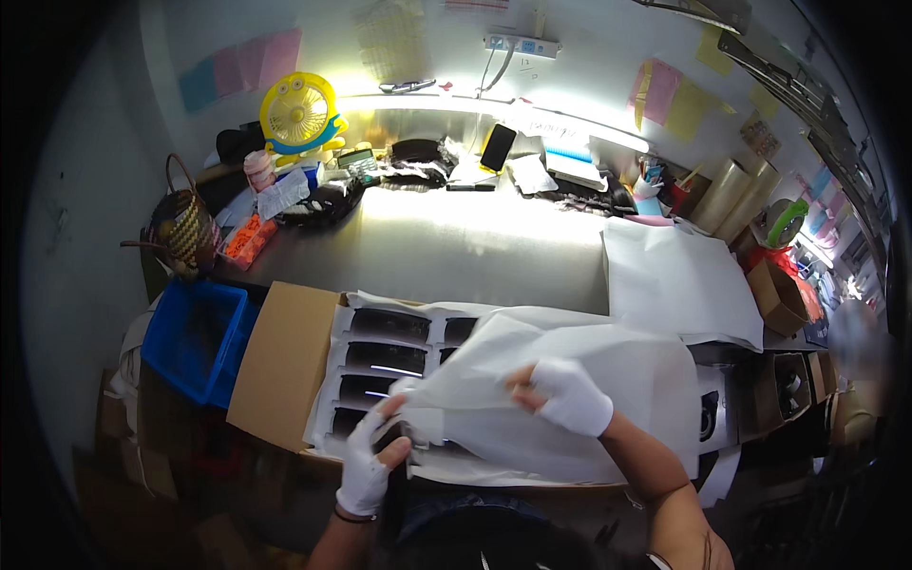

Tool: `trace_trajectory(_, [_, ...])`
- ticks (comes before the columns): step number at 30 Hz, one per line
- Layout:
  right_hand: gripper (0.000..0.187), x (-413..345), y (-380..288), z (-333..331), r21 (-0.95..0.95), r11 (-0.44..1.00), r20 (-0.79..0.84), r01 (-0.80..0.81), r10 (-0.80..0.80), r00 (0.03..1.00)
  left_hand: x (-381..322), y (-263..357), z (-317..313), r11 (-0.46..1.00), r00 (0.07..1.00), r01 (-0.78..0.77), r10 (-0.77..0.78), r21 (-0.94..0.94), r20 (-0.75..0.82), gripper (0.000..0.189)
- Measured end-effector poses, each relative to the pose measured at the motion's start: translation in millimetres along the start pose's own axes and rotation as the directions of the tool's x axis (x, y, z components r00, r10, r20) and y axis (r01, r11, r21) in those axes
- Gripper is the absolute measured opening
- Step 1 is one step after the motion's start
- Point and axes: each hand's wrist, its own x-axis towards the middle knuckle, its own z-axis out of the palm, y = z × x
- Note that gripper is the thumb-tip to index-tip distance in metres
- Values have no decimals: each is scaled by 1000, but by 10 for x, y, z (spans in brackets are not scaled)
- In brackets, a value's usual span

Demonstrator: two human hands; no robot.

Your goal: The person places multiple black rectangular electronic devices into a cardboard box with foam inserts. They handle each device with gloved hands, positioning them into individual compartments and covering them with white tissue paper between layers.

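Note:
My left hand (pixel 369 447), in a white fingerless glove, is at the front edge of an open cardboard box (pixel 288 363). A dark, glossy piece (pixel 394 432) shows between its thumb and fingers, partly hidden and blurred. My right hand (pixel 566 397), gloved alike, is over a white sheet (pixel 634 385) with its fingers bent; blur hides whether they pinch it. This sheet covers the box's middle and right. On the uncovered left, dark curved panels (pixel 390 325) lie in rows on white lining, some with bright reflections. Panels under the sheet are mostly hidden.
A blue plastic crate (pixel 192 342) stands left of the box. Behind lies a metal worktop (pixel 456 249) with a white sheet stack (pixel 677 278) at right. A woven basket (pixel 184 231), yellow fan (pixel 298 117) and phone (pixel 498 147) line the back. At far right is a blurred person (pixel 858 349).

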Motion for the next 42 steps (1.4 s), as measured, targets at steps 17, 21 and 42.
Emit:
trace_trajectory(17, [61,446,1121,804,-762,630,-121,-150,89,989,-276,235,-841,970,948,-89,153,228,-278,46])
trace_trajectory(21, [56,441,1272,714,-779,607,-197,-156,0,980,311,-97,-766,943,944,193,-254,-273,-209,32])
trace_trajectory(42, [60,710,-255,1495,354,772,684,-528,171,709,9,-343,-367,872,801,-272,-28,-406,-598,33])
